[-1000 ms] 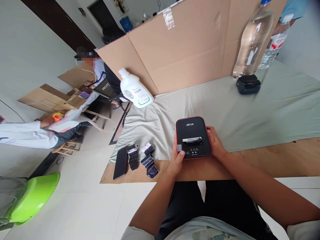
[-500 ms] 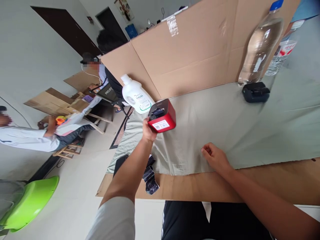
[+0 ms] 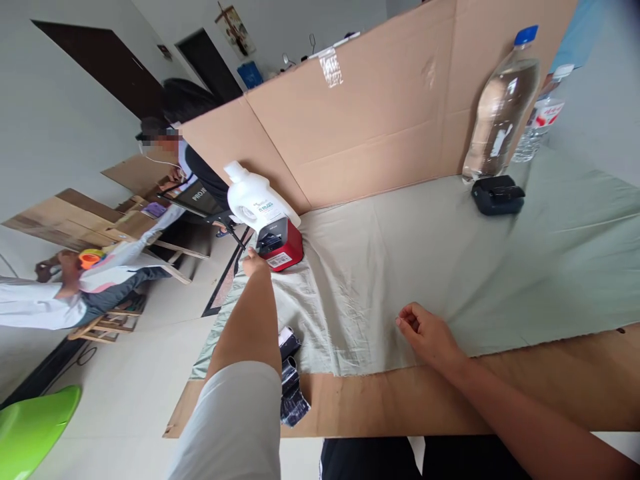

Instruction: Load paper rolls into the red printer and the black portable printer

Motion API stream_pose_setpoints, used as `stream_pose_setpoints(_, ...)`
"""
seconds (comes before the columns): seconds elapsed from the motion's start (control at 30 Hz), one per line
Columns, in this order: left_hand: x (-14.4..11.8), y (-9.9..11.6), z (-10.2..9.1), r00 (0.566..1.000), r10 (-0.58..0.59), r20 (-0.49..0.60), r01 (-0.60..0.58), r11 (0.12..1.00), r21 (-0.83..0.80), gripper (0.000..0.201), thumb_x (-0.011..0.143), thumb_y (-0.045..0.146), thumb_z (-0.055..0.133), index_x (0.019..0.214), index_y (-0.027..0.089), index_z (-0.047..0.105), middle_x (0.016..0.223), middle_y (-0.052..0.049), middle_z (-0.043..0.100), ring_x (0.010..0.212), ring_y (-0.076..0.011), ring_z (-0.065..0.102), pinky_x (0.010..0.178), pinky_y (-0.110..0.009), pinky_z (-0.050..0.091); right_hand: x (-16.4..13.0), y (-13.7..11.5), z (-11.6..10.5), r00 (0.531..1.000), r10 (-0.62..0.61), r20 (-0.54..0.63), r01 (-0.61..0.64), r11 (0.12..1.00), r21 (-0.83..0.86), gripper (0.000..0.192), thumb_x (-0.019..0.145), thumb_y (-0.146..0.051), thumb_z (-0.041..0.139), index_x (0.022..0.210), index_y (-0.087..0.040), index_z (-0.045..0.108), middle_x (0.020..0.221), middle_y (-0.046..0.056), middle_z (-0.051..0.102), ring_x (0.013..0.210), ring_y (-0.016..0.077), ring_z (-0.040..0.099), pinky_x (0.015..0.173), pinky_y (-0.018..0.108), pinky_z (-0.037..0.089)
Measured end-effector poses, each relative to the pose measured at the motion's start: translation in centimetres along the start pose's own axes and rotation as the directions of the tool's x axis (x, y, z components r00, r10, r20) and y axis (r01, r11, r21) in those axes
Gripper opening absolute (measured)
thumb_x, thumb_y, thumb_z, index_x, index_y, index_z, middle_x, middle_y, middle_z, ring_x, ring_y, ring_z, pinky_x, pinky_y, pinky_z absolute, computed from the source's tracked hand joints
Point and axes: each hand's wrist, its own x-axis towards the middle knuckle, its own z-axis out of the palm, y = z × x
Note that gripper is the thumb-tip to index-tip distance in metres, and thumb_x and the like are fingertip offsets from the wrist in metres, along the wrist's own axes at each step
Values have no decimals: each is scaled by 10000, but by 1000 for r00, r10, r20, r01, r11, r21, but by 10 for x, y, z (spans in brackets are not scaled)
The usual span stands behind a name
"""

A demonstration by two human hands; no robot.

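Observation:
My left hand (image 3: 255, 262) is closed on the left side of a boxy red device (image 3: 290, 250), which has a dark top and a white printed label on its front. The device is at the far left of the cloth, in front of a white jug-like bottle (image 3: 260, 198) with a handle, and covers its lower part. My right hand (image 3: 425, 331) rests near the front of the grey-green cloth (image 3: 380, 267). Its fingers are curled, thumb close to the forefinger, and I see nothing between them.
A cardboard panel (image 3: 370, 113) stands along the back. At the right are a large clear bottle (image 3: 500, 113), a smaller bottle (image 3: 543, 120) and a black device (image 3: 497, 195). Dark patterned cloth rolls (image 3: 293, 393) lie by my left forearm. Two people sit at the left.
My left hand has carried the red device left, up against the white bottle. My right hand has barely moved. The whole view has shifted slightly.

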Motion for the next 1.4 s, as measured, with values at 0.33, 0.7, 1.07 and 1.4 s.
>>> stream_pose_setpoints(0.33, -180, -13, 60, 841, 372, 393, -372, 925, -80, 130, 898, 300, 494, 815, 205, 524, 939, -55, 608, 860, -175, 592, 886, -342, 480, 10, 1, 2, 998, -13, -65, 13, 1000, 5, 98, 864, -303, 542, 812, -222, 561, 786, 28, 682, 675, 150, 586, 656, 290, 430)
stream_pose_setpoints(0.7, -325, -73, 20, 481, 24, 877, -40, 999, -6, 324, 885, 529, 527, 852, 214, 595, 731, -15, 605, 650, -144, 557, 668, -299, 457, -23, 23, -49, 973, -20, 231, -28, 979, 203, 145, 846, -374, 515, 824, -234, 547, 675, -23, 611, 556, 146, 574, 538, 286, 465)
stream_pose_setpoints(1.07, -321, -59, 21, 316, -35, 948, -203, 974, 104, 125, 833, 368, 581, 856, 254, 627, 765, -20, 627, 722, -177, 567, 696, -318, 448, 198, 38, -216, 822, -228, -521, -237, 696, -678, 600, 776, -401, 678, 1303, -138, 560, 1560, 221, 296, 1455, 459, 147, 1115, 667, 187)
stream_pose_setpoints(1.4, -319, -61, 21, 279, -21, 960, -252, 963, 94, 102, 818, 320, 577, 868, 250, 632, 807, -28, 656, 747, -180, 580, 726, -332, 461, 204, 66, -230, 742, 140, -655, -477, 797, -370, 841, 777, -469, 690, 1493, -174, 364, 1427, 247, 372, 1306, 433, 392, 1036, 543, 376)
